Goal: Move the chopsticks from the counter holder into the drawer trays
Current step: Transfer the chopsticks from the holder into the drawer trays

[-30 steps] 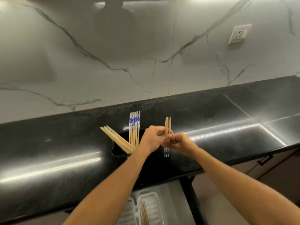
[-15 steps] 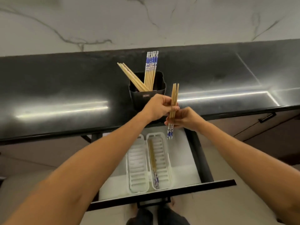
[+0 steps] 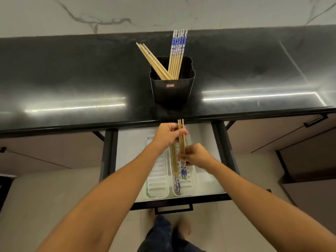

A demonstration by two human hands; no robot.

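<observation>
A black holder (image 3: 171,91) stands on the dark counter near its front edge. Plain wooden chopsticks (image 3: 151,60) lean left in it, and blue-patterned chopsticks (image 3: 177,51) stand upright beside them. Below, the drawer is open with two white slotted trays: the left tray (image 3: 157,180) and the right tray (image 3: 190,184). A pair of blue-ended chopsticks (image 3: 176,179) lies in the right tray. My left hand (image 3: 169,134) and my right hand (image 3: 195,155) both grip a small bundle of blue-ended chopsticks (image 3: 181,140) held lengthwise over the right tray.
The black counter (image 3: 72,79) runs the full width, with a marble wall behind. The drawer front with its black handle (image 3: 173,209) juts toward me. Closed cabinet fronts flank the drawer. My legs and feet show on the floor below.
The view has tilted down from the counter to the drawer. Both hands have carried the bundle from beside the holder down over the right tray.
</observation>
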